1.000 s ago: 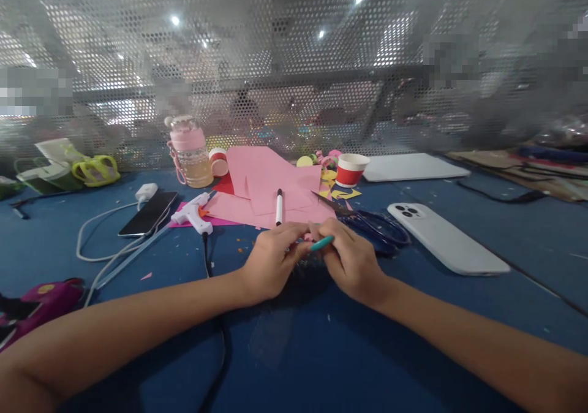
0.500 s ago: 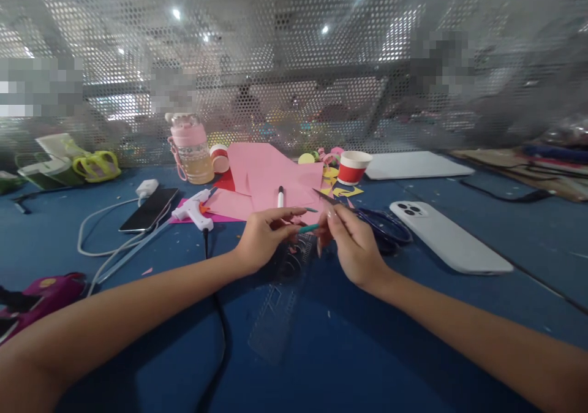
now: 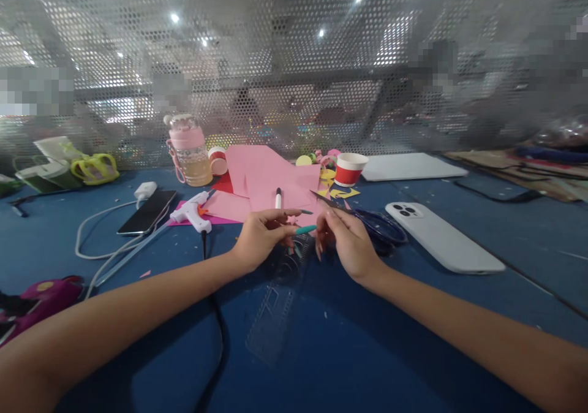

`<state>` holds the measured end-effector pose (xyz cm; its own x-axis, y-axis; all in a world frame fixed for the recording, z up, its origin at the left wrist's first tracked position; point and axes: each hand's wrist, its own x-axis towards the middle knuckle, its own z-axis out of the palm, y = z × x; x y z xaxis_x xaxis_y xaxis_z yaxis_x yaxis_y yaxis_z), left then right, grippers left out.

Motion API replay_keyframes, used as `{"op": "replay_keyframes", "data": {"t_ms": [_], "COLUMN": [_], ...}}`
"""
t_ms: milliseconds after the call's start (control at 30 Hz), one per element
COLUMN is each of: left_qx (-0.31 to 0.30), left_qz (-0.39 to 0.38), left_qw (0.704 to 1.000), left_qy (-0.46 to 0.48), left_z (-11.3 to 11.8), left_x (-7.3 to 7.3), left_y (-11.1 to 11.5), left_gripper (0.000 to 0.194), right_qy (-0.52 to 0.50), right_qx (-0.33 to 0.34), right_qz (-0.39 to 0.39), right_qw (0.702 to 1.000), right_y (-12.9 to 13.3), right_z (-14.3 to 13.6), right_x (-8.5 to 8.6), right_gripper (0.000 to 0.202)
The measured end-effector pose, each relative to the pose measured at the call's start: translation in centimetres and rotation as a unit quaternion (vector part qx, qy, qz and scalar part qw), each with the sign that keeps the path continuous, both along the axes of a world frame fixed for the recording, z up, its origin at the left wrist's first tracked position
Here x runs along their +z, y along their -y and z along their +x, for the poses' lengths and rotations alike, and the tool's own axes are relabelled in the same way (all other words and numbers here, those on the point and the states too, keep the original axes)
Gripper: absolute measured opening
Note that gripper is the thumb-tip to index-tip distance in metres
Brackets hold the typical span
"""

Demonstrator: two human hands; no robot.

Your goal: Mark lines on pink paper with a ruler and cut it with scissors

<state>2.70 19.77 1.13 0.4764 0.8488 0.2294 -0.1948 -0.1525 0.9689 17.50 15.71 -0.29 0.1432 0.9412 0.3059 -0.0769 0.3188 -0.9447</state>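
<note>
Nearest, a clear stencil ruler [image 3: 270, 321] lies on the blue counter [image 3: 367, 358], its far end below the gap between the hands. Above that end, the left hand [image 3: 260, 238] is half open, a teal tip jutting from its thumb; a small pink piece [image 3: 293, 220] shows between thumb and forefinger, whether gripped I cannot tell. Just beside it, the right hand [image 3: 353, 244] curls loosely, any hold hidden. Beyond lie scissors [image 3: 374, 222], a marker [image 3: 278, 198] and pink paper [image 3: 264, 171].

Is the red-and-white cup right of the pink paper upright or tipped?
Upright: the cup shows its wide white rim uppermost, sides narrowing downward.
</note>
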Motion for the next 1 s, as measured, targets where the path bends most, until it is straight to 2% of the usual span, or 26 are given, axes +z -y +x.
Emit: {"op": "replay_keyframes", "data": {"t_ms": [167, 433, 700, 833, 1000], "left_qx": [-0.003, 0.027, 0.017, 0.007, 0.023], "left_qz": [0.0, -0.029, -0.04, -0.024, -0.016], "left_qw": [1.0, 0.999, 0.998, 0.999, 0.999], "left_qy": [0.007, 0.015, 0.051, 0.047, 0.03], "left_z": [-0.2, -0.1, 0.0, 0.0, 0.0], "left_x": [0.1, 0.5, 0.1, -0.1, -0.2], "left_y": [0.1, 0.1, -0.4, -0.4, -0.3], "left_gripper": [0.03, 0.034, 0.031, 0.031, 0.03], "right_qy": [0.012, 0.068, 0.072, 0.079, 0.085], "right_qx": [0.012, 0.028, 0.032, 0.03, 0.028], "right_qz": [-0.007, 0.007, 0.005, 0.009, 0.016], "right_qw": [1.0, 0.997, 0.997, 0.996, 0.996], "right_y": [0.4, 0.8, 0.9, 1.0, 1.1], "right_z": [-0.1, -0.2, -0.2, -0.2, -0.4], "right_x": [0.3, 0.4, 0.4, 0.4, 0.5], "right_gripper": [0.044, 0.044, 0.041, 0.041, 0.041]}}
